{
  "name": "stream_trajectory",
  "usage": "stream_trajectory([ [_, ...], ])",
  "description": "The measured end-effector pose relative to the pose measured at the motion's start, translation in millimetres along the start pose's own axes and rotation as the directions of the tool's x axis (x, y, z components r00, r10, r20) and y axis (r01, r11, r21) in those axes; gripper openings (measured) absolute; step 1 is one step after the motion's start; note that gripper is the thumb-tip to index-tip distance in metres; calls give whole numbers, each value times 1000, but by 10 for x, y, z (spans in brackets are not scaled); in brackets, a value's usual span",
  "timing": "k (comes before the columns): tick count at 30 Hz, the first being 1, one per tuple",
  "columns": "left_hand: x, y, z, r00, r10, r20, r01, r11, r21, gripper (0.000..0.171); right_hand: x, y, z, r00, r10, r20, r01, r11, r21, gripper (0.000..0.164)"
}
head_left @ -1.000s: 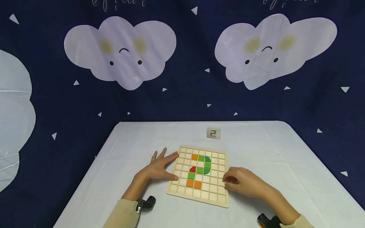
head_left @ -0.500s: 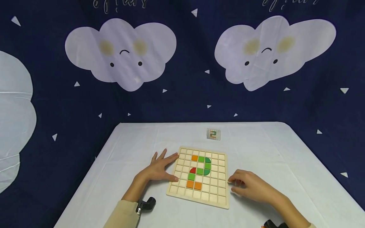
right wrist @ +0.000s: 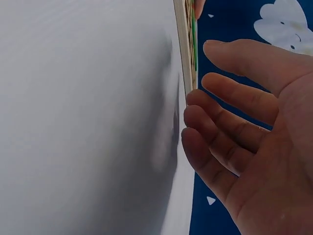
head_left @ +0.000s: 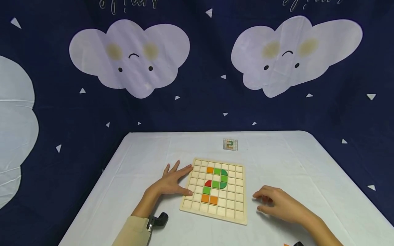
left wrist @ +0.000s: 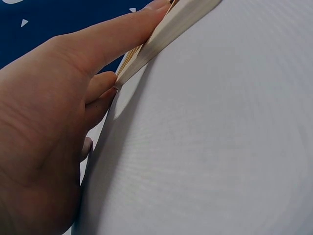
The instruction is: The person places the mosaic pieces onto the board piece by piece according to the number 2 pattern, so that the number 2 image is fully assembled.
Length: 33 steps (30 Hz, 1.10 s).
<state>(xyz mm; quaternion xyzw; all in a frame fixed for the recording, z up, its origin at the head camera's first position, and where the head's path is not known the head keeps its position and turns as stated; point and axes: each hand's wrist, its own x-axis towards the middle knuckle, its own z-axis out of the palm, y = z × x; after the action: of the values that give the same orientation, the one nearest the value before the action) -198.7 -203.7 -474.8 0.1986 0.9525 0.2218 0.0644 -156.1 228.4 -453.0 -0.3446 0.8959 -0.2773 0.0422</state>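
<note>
A square wooden grid board (head_left: 232,201) lies on the white table, with orange, green and red tiles set in its cells. The green tiles (head_left: 224,178) are squares and quarter-rounds; a red quarter-round tile (head_left: 208,183) sits near the centre. At the board's left side my left hand (head_left: 169,183) spreads out, thumb and index finger touching the edge. In the left wrist view the thumb (left wrist: 117,39) lies over the board's rim (left wrist: 164,36). My right hand (head_left: 278,204) is just right of the board, fingers loosely bent, with nothing between them; its fingers (right wrist: 215,117) show in the right wrist view.
A small card (head_left: 230,144) with a gridded tile pattern stands behind the board. White cloth covers the table (head_left: 277,150). A dark blue curtain (head_left: 203,102) with clouds hangs at the back. A black wrist device (head_left: 158,220) sits at the left sleeve.
My right hand has moved from the board's right edge out to the right, its fingers opening a little. The left hand, board and tiles have stayed in place.
</note>
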Motion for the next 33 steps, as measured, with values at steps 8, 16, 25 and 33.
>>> stream_trajectory([
  [8,-5,-5,13,1000,0,3,0,1000,-2,106,-170,56,-22,999,-35,27,32,995,94,32],
  [16,6,-6,10,1000,-2,8,2,1000,0,107,-326,60,-67,996,15,88,-27,990,136,30],
  [25,-11,4,5,1000,2,5,-2,1000,-3,107,-508,30,-83,994,-8,110,-12,983,183,29],
  [33,-9,0,-6,1000,7,0,-7,1000,-2,107,-665,-12,-82,982,111,154,-140,971,194,29],
])
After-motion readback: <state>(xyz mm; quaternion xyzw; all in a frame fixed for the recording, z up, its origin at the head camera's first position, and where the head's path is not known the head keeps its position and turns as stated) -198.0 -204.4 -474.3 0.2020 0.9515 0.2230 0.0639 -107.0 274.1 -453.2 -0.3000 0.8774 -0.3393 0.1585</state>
